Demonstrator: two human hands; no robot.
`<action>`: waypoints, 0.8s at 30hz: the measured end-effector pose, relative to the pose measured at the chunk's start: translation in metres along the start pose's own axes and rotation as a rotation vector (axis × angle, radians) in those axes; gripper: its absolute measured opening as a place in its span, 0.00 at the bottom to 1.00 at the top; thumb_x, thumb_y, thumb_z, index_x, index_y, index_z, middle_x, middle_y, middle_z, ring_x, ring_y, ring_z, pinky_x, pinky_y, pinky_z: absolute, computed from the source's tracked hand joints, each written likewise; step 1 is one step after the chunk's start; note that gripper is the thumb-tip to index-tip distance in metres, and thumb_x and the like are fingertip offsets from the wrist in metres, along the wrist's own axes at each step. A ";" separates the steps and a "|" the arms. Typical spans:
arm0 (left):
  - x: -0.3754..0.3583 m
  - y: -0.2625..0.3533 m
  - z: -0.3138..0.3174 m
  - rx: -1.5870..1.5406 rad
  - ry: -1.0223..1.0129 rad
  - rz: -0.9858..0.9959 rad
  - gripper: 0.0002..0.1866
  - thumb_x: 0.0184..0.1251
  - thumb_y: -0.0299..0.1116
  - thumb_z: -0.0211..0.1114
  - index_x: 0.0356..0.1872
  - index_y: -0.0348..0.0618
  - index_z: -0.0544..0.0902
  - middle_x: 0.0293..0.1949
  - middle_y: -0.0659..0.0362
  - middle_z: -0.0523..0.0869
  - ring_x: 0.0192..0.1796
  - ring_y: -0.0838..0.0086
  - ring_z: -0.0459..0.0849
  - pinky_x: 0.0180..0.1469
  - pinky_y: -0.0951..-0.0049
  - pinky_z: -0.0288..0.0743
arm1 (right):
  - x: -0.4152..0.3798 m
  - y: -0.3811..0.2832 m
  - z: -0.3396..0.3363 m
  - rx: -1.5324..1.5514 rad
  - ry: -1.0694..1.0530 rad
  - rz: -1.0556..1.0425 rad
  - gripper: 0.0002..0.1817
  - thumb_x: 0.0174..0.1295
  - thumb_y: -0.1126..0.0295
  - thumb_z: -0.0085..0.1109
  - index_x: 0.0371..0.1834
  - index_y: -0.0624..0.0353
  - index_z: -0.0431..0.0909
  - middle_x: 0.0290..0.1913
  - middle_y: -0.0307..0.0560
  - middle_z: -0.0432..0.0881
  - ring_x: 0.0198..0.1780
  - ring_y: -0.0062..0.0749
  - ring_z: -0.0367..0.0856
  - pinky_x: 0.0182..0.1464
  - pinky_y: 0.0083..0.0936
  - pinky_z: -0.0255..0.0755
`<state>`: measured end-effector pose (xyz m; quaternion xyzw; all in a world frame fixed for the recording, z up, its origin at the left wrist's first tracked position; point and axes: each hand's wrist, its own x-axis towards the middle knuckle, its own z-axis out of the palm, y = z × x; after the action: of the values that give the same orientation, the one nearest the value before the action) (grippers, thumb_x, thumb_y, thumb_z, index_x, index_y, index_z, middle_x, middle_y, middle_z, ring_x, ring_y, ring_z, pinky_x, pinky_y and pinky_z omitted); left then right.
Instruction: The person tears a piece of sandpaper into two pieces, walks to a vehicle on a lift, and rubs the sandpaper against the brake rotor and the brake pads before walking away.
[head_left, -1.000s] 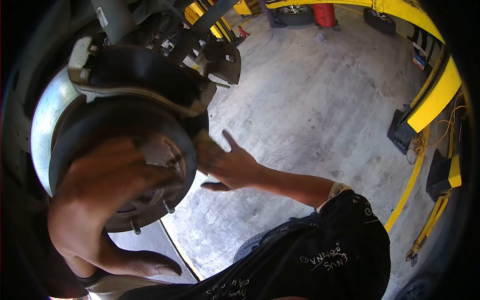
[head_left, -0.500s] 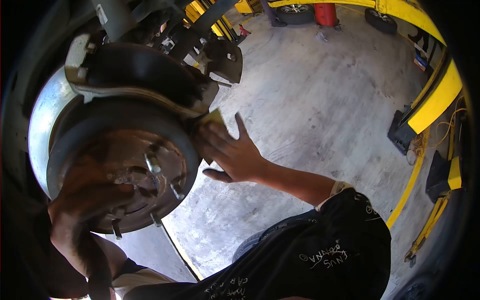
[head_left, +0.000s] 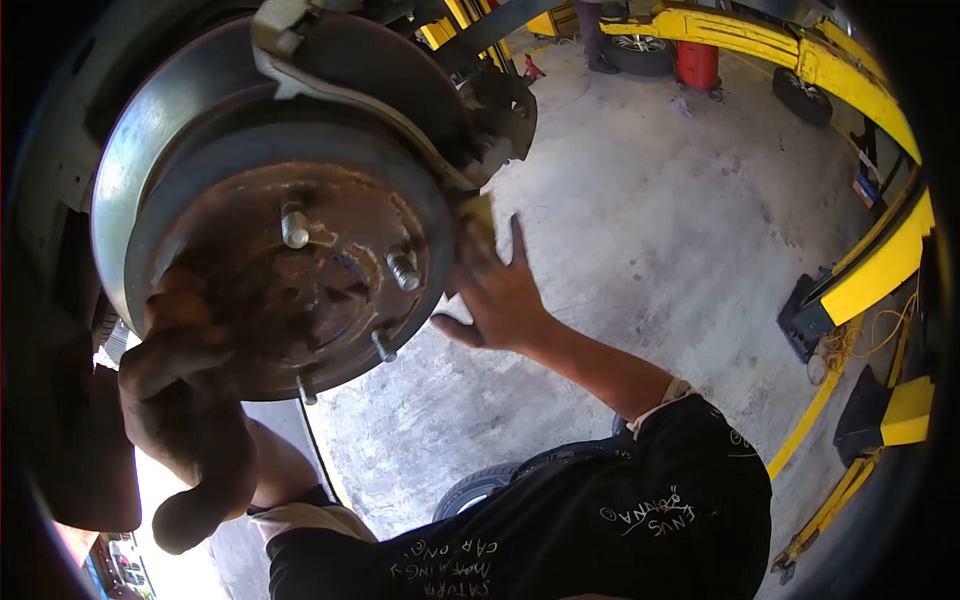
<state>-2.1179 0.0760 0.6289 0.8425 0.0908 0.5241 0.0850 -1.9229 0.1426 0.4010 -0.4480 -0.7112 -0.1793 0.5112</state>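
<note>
A rusty brake disc with wheel studs fills the upper left. My left hand, in shadow, is at the disc's lower-left side; its bent fingers lie against the hub face and its thumb stretches down, apart from them. At the right edge of the disc, my right hand presses a small yellowish flat piece with its fingers, the thumb held out to the side. Much of that piece is hidden behind the fingers. Over the top of the disc curves a metal caliper bracket.
A tyre lies on the concrete floor beneath my arm. Yellow lift arms with black pads stand at the right. Further back are a red cylinder, wheels and a person's leg.
The view has shifted, so the disc appears higher and further right. Its studs have turned slightly counterclockwise. My left hand has moved off the hub centre toward the disc's lower-left side.
</note>
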 end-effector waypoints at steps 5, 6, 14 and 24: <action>-0.020 -0.005 0.009 -0.137 0.178 0.091 0.56 0.55 0.81 0.42 0.48 0.21 0.73 0.42 0.40 0.80 0.54 0.52 0.77 0.63 0.54 0.63 | 0.003 0.005 -0.007 0.035 -0.128 -0.045 0.30 0.65 0.43 0.49 0.58 0.55 0.74 0.68 0.49 0.68 0.74 0.41 0.58 0.68 0.72 0.44; -0.023 -0.006 0.015 -0.114 0.202 0.104 0.56 0.55 0.81 0.42 0.48 0.21 0.73 0.42 0.40 0.80 0.54 0.52 0.77 0.63 0.54 0.63 | 0.005 0.006 -0.007 0.005 0.009 0.032 0.31 0.64 0.43 0.50 0.59 0.56 0.74 0.67 0.50 0.68 0.73 0.42 0.59 0.67 0.72 0.44; -0.034 -0.011 0.028 0.077 0.427 0.164 0.52 0.53 0.83 0.33 0.33 0.32 0.74 0.31 0.51 0.76 0.41 0.60 0.74 0.55 0.52 0.66 | -0.001 -0.026 0.003 0.106 -0.154 -0.023 0.33 0.60 0.44 0.55 0.61 0.56 0.71 0.64 0.53 0.70 0.71 0.56 0.59 0.67 0.74 0.38; 0.077 0.003 -0.017 0.260 -0.526 0.389 0.31 0.58 0.57 0.65 0.41 0.33 0.83 0.36 0.49 0.83 0.40 0.53 0.82 0.44 0.58 0.75 | -0.013 -0.040 0.017 0.037 -0.158 -0.144 0.30 0.62 0.45 0.55 0.53 0.62 0.74 0.63 0.65 0.70 0.67 0.62 0.64 0.65 0.76 0.43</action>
<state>-2.1000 0.0928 0.7037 0.9540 -0.0305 0.2794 -0.1040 -1.9646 0.1271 0.3908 -0.3992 -0.7828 -0.1665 0.4474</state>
